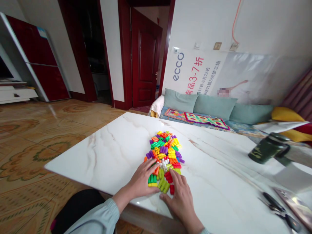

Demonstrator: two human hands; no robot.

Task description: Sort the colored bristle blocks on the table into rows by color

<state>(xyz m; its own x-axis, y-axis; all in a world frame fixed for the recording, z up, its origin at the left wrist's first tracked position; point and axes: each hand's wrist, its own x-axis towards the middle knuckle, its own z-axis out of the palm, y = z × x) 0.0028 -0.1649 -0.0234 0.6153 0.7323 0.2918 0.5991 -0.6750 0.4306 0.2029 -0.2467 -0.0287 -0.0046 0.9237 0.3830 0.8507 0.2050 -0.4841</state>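
Note:
A long heap of colourful plastic toy pieces [163,150], which look like short tubes joined side by side, lies near the front edge of the white marble-patterned table [114,146]. My left hand [142,178] rests along the heap's left side, fingers stretched over orange and green pieces [152,178]. On the opposite side, my right hand [179,192] has its fingers apart, the fingertips beside red pieces [168,176]. Between the two hands lie lime-green pieces [163,185] and a few white ones [164,164]. Neither hand visibly lifts a piece.
To the right stands a dark green mug [268,149]. Black-handled scissors [280,209] lie at the right front, beside a shiny flat item [293,208]. Behind the table is a sofa with pale green cushions [215,105]. A red fridge [39,61] stands far left.

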